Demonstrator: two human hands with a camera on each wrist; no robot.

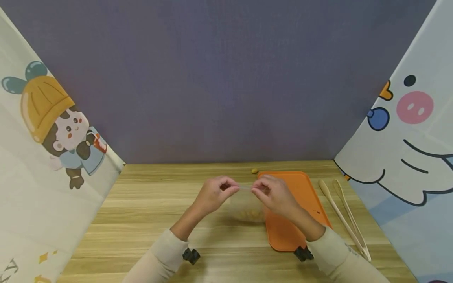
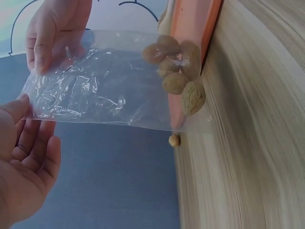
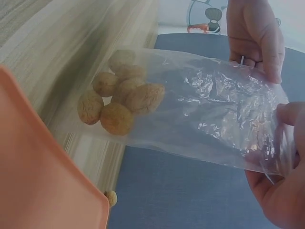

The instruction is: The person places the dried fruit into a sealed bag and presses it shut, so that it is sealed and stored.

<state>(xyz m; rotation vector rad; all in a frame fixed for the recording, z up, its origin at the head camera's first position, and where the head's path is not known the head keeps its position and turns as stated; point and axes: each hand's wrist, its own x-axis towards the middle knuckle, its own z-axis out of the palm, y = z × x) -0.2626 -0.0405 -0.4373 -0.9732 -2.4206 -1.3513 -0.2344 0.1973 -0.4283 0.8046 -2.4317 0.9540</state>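
A clear plastic bag hangs above the table with several walnuts gathered at its bottom. My left hand pinches one side of the bag's top edge between thumb and fingers. Across from it, my right hand pinches the other side, so the edge is stretched between them. In the head view the bag is faint, and the walnuts in it look blurred. The left wrist view shows the bag's lower end beside an orange tray.
The orange tray lies under and beyond my right forearm, with small dark crumbs on it. Wooden tongs lie to its right. A single walnut sits near the table's back edge. A grey panel stands behind the table.
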